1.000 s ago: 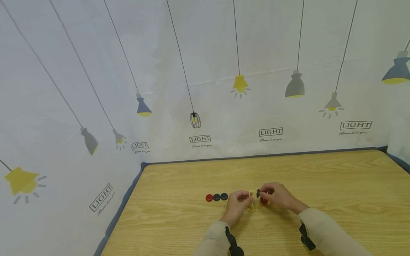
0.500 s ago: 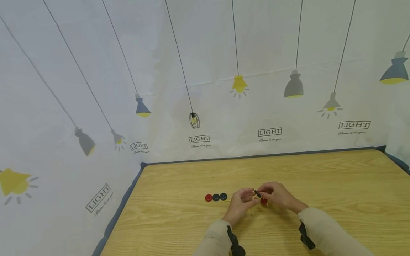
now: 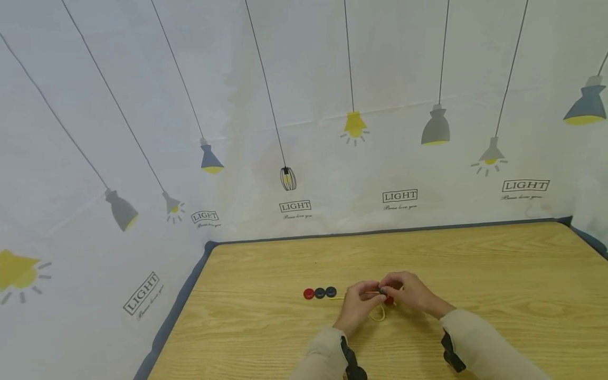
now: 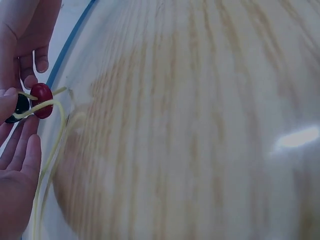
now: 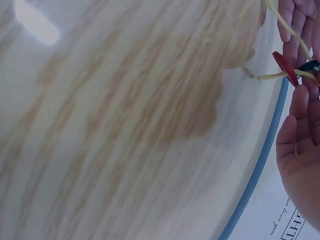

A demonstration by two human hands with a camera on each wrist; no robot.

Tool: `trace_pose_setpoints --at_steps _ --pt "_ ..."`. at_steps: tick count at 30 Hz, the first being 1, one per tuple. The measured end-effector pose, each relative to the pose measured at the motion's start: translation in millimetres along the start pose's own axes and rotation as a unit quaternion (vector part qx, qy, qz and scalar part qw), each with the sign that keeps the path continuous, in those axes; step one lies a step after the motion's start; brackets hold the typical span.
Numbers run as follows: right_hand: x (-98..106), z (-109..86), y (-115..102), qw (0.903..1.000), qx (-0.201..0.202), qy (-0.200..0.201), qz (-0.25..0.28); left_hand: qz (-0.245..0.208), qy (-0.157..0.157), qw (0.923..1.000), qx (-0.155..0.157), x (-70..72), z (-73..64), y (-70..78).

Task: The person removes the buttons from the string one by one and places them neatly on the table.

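Observation:
Over the middle of the table, my left hand and right hand meet at the fingertips. Between them is a small dark button, pinched by the right fingers. My left fingers pinch a yellow string at the button's side, and a loop of it hangs below. A red button is threaded on the string close to the dark one. In the left wrist view the string crosses the dark button and the red button. The right wrist view shows a short string end past the red button.
Left of the hands a red button and two dark buttons lie in a row on the wooden table. Part of the string lies beside them. A white backdrop with printed lamps stands behind the table.
My left hand has shifted right until its fingertips meet the right hand. The string and dark button, apart a second ago, are now together between the fingers. The right hand has barely moved.

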State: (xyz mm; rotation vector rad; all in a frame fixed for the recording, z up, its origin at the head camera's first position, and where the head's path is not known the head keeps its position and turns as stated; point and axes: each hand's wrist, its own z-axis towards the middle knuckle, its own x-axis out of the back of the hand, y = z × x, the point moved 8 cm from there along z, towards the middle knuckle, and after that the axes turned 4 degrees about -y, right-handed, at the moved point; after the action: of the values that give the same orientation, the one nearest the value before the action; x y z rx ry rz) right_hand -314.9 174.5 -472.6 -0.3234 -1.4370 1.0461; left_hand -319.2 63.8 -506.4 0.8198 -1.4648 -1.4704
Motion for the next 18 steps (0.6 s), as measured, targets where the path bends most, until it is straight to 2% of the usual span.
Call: trace_pose_setpoints --at_steps 6,8,18 --pt "0.2 -0.7 -1.2 1.0000 -0.003 0.002 -0.006 0.001 0.015 0.9999 -0.007 0.8 -1.4 2.7" --pt "0.7 -1.4 -1.0 1.0000 -0.006 0.003 -0.007 0.004 0.020 0.9998 -0.006 1.9 1.9 -4.4" --pt "4.9 -7.0 3.0 0.9999 0.000 0.010 -0.006 0.026 0.034 0.9990 -0.012 15.6 -0.1 -3.0"
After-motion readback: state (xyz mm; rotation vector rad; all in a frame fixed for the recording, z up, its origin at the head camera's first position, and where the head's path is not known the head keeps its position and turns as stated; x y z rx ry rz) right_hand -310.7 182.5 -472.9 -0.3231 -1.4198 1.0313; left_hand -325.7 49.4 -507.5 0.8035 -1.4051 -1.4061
